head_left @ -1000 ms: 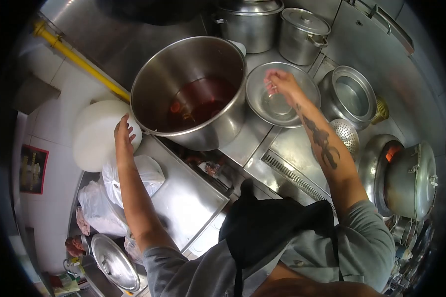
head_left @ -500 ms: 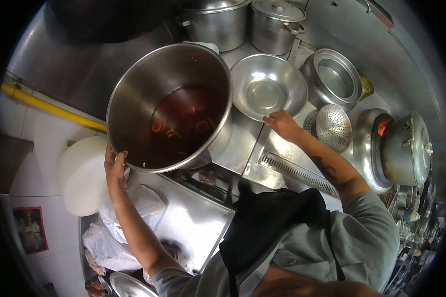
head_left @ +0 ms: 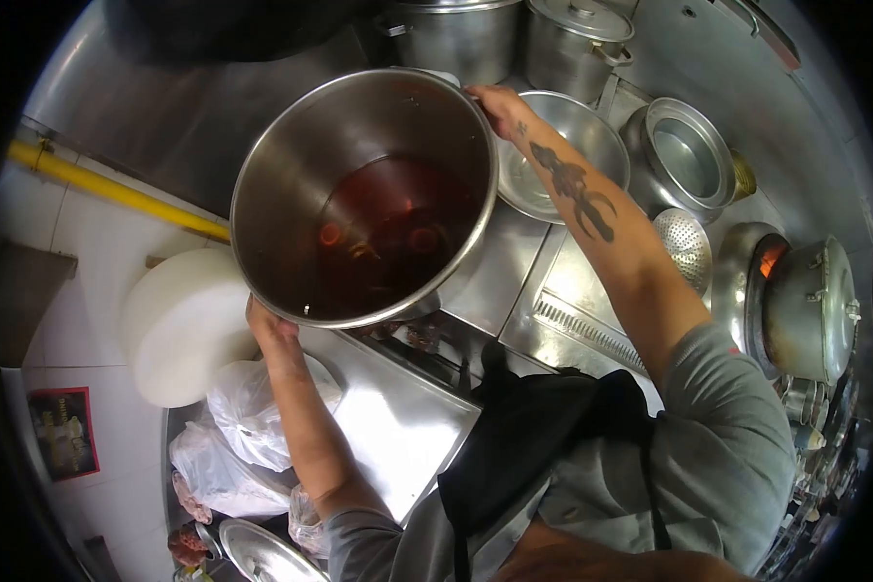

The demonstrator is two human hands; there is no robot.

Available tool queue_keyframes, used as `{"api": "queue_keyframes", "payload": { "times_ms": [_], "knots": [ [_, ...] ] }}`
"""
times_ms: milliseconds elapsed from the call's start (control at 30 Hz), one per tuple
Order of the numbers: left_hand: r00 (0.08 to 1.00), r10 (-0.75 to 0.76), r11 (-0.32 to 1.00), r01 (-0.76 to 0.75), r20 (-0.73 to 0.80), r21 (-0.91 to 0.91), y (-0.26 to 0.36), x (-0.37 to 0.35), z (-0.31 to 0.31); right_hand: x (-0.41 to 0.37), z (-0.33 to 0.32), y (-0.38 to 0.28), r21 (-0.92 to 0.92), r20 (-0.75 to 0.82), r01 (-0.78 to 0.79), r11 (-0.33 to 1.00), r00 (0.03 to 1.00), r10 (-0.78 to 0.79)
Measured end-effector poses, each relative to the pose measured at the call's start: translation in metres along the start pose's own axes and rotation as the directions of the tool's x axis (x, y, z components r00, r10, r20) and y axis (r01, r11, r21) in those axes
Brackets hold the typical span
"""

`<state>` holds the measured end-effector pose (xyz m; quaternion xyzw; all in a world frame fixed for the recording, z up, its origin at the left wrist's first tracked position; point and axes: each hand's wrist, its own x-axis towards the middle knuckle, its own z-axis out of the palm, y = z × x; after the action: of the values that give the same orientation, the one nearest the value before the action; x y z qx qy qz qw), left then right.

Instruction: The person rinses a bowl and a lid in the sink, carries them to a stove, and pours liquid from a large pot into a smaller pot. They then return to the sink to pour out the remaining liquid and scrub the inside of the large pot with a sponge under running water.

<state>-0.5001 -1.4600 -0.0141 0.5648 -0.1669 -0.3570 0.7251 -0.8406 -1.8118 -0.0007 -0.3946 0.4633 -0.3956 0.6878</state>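
Note:
A large steel stockpot (head_left: 279,209) fills the middle left, its mouth facing me. Dark red liquid (head_left: 388,242) with a few small pieces floating in it covers the bottom. My left hand (head_left: 274,325) grips the pot at its lower left, just under the rim, with most fingers hidden behind the metal. At the upper right of the rim, my right hand (head_left: 498,107) is closed on the same pot; its fingertips are partly out of sight. Behind my right forearm sits a wide steel bowl (head_left: 592,155), partly covered by the arm.
Two lidded pots (head_left: 577,44) stand at the back. To the right are an open round pot (head_left: 689,160), a perforated strainer (head_left: 684,252) and a covered pot (head_left: 810,310) beside a lit burner (head_left: 771,260). A thick white round board (head_left: 184,330) and plastic bags (head_left: 228,466) lie left.
My right hand has left the bowl's edge and moved left and up onto the stockpot's rim. My left hand stays at the pot, now more beneath it. The whole view has shifted slightly.

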Motion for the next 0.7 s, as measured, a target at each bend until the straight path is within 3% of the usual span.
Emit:
{"api": "queue_keyframes", "payload": {
  "times_ms": [100, 200, 233, 300, 367, 400, 433, 533, 633, 700],
  "knots": [
    [0.999, -0.024, 0.987, 0.028, 0.026, -0.155, -0.003, -0.001, 0.001, -0.037, 0.035, -0.033, 0.06, 0.016, -0.168, 0.984, 0.986, 0.168],
    [1.0, 0.028, 0.954, -0.024, 0.012, -0.298, -0.01, -0.011, 0.011, -0.002, 0.021, -0.012, -0.151, 0.056, -0.075, 0.986, 0.995, 0.084],
    [0.998, 0.062, 0.936, -0.056, 0.006, -0.348, -0.013, -0.014, 0.016, 0.054, -0.003, 0.012, -0.334, 0.105, -0.022, 0.942, 0.993, 0.06],
    [0.996, 0.083, 0.958, -0.076, 0.013, -0.276, -0.002, -0.021, 0.026, 0.048, -0.022, 0.023, -0.622, 0.301, 0.343, 0.704, 0.935, -0.19],
    [0.995, 0.091, 0.969, -0.079, 0.041, -0.233, 0.006, -0.021, 0.025, 0.02, -0.015, 0.025, -0.49, 0.27, 0.298, 0.819, 0.945, -0.183],
    [0.994, 0.084, 0.972, -0.067, 0.066, -0.227, 0.01, -0.017, 0.019, -0.017, 0.0, 0.017, -0.179, 0.151, 0.055, 0.982, 0.988, -0.028],
    [0.992, 0.076, 0.975, -0.053, 0.097, -0.218, 0.013, -0.014, 0.017, -0.044, 0.01, 0.015, 0.184, 0.089, -0.175, 0.967, 0.983, 0.161],
    [0.998, 0.008, 1.0, -0.006, 0.07, -0.028, 0.037, -0.025, 0.032, -0.076, 0.002, 0.028, 0.114, -0.063, -0.17, 0.979, 0.982, 0.178],
    [0.988, 0.041, 0.999, -0.036, 0.15, -0.036, 0.041, -0.026, 0.035, -0.116, 0.0, 0.031, 0.275, -0.061, -0.146, 0.95, 0.984, 0.169],
    [0.981, 0.046, 0.998, -0.038, 0.191, -0.047, 0.042, -0.025, 0.039, -0.134, -0.01, 0.033, 0.359, 0.028, -0.158, 0.92, 0.987, 0.158]
  ]
}}
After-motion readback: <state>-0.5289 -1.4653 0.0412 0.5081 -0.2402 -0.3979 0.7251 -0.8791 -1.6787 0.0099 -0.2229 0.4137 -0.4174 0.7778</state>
